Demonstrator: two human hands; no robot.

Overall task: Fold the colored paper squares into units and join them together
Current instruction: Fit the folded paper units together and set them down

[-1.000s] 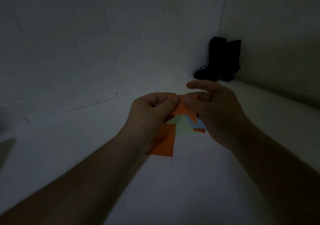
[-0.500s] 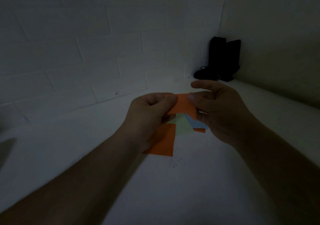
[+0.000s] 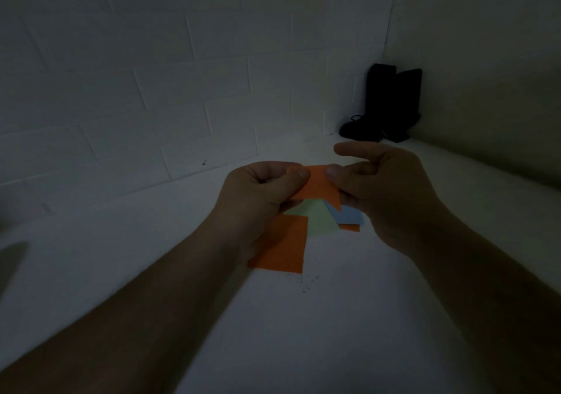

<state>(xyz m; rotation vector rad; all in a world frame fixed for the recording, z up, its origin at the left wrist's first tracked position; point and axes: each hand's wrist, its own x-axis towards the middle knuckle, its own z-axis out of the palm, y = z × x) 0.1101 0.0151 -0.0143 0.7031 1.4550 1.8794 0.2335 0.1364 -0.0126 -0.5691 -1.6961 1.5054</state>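
Both hands pinch 1 folded orange paper [image 3: 318, 185]: left hand [image 3: 261, 193] at its left end, right hand [image 3: 385, 193] at its right. Its long axis runs left-right between the grips, a corner pointing down (toward loose squares [image 3: 318, 217] on the tabletop [image 3: 334, 317] beneath).

A partly folded orange paper piece [image 3: 318, 188] is held up above a white surface, pinched on its left edge and its right edge, one pointed corner hanging down toward the sheets below. Beneath it, a flat orange paper square [image 3: 282, 246] lies nearest the camera. Just beyond, a pale green paper square [image 3: 318, 217] overlaps a light blue paper square [image 3: 349, 215] to its right. A sliver of another orange sheet [image 3: 349, 227] shows under the blue one's near edge.
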